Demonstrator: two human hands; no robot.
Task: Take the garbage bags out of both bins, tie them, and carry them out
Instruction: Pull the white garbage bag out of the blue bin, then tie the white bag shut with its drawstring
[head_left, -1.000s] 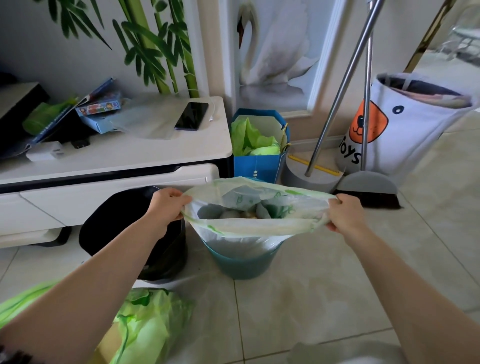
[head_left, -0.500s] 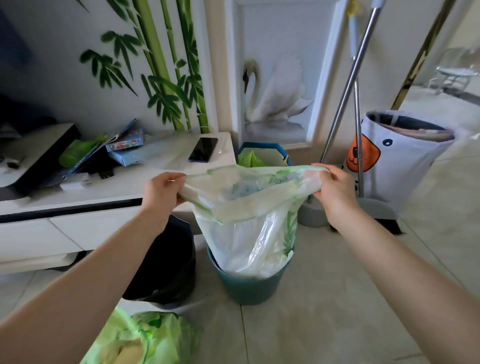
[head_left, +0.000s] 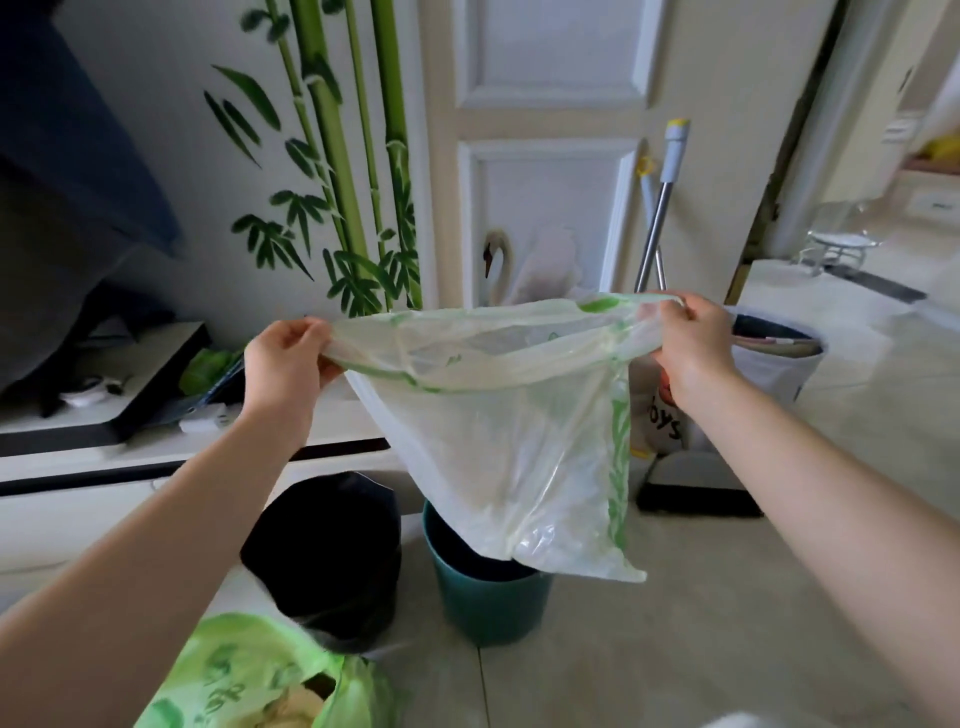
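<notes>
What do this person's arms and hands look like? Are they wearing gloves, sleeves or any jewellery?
Both arms are bare from the edge of the picture to the fingertips: no sleeves and no gloves. The left hand and the right hand show no rings, and neither wrist shows a watch or bracelet. The fingernails look short and unpainted, as far as the picture lets one tell. There are no cables or markings.

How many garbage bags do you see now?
2: a clear bag held over the teal bin, and a green bag on the floor, bottom left.
</notes>
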